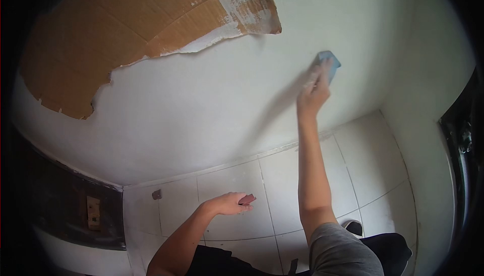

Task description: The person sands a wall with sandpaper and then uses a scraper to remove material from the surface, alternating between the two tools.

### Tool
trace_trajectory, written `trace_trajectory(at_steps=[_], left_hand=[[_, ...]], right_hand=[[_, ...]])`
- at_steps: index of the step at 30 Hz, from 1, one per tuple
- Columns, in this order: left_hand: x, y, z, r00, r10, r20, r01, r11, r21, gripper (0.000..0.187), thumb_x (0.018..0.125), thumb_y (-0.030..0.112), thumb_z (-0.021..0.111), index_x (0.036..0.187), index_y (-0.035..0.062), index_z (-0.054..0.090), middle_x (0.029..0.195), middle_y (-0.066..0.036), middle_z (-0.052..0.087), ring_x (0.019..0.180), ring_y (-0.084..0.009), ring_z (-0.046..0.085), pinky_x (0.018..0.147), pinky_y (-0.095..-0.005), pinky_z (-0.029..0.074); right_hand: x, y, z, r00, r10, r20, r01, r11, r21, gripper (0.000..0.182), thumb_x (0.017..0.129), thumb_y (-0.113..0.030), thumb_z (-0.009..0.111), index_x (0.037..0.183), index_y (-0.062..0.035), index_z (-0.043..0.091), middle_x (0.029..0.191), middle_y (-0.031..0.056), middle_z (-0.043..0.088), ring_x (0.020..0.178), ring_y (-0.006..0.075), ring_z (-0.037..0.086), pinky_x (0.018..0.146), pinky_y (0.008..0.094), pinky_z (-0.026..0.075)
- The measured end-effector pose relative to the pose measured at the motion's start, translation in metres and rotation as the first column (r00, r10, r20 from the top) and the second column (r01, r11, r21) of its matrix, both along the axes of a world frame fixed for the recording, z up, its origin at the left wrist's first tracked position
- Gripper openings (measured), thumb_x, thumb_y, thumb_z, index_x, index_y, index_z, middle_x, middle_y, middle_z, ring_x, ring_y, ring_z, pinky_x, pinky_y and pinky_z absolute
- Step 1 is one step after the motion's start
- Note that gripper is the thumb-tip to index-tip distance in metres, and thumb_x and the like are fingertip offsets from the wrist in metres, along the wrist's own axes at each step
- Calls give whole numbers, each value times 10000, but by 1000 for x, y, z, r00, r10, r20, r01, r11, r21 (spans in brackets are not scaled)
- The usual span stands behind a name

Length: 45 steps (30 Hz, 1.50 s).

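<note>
My right hand (316, 90) reaches up to the white wall (201, 94), its fingers closed on a blue sanding block (330, 67). The block appears to lie against the wall; hand and block are slightly blurred. Lower down, my left hand (229, 204) is held above the floor tiles, pinching a reddish-brown piece of folded sandpaper (247, 199). On the wall at upper left, a torn sheet of brown cardboard (136, 19) has white smears on its right part.
A small dark brown scrap (157, 194) lies on the tiled floor (232, 225). To the left is a dark panel (60, 195) with a pale metal plate (94, 212). A dark shiny object (464, 140) stands at the right edge. My shoe (354, 227) shows below.
</note>
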State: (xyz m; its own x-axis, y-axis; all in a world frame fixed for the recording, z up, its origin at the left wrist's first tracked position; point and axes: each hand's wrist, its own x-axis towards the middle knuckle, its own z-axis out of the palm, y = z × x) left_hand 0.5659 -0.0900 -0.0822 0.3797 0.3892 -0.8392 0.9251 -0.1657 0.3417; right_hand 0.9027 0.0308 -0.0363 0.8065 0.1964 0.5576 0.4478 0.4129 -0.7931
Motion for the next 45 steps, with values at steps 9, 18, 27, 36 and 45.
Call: trace_trajectory(at_steps=[9, 18, 27, 36, 45], left_hand=[[0, 4, -2, 999, -37, 20, 36, 999, 40, 567, 1024, 453, 634, 1324, -23, 567, 1465, -130, 593, 1120, -224, 655, 947, -355, 541], [20, 0, 29, 996, -38, -77, 38, 999, -3, 608, 1011, 500, 637, 1338, -9, 574, 1315, -157, 663, 1033, -230, 670, 916, -355, 538], [3, 3, 10, 999, -7, 46, 7, 1000, 10, 591, 1015, 481, 640, 1332, -12, 570, 1338, -163, 649, 1045, -235, 676, 950, -380, 540], [0, -1, 18, 989, 102, 106, -102, 995, -11, 555, 1006, 487, 650, 1229, -18, 588, 1188, -160, 681, 984, -218, 690, 892, -367, 530], [-105, 10, -43, 969, -29, -245, 32, 999, 8, 555, 984, 487, 671, 1175, -31, 615, 1051, -170, 699, 896, -215, 681, 833, -370, 536]], right_hand=[[-22, -3, -38, 883, 92, 461, -73, 996, -60, 493, 968, -4, 580, 1450, 74, 506, 1532, 272, 481, 1438, 398, 462, 1189, 460, 386], [-54, -4, -69, 923, 151, 354, -155, 988, -16, 577, 916, 151, 455, 1484, 57, 487, 1550, 297, 443, 1439, 479, 416, 1143, 461, 448], [-39, 4, -76, 970, 1, 243, 6, 1000, -29, 500, 960, 117, 487, 1458, 78, 511, 1515, 309, 493, 1323, 358, 597, 924, 315, 522], [-89, 7, -65, 992, 125, -29, -124, 992, 30, 480, 978, 21, 560, 1451, 80, 512, 1523, 333, 457, 1438, 443, 445, 1171, 449, 400], [-147, -34, -181, 884, 388, 260, -283, 888, -361, 606, 892, 116, 574, 1486, 36, 486, 1541, 261, 470, 1439, 432, 441, 1163, 475, 415]])
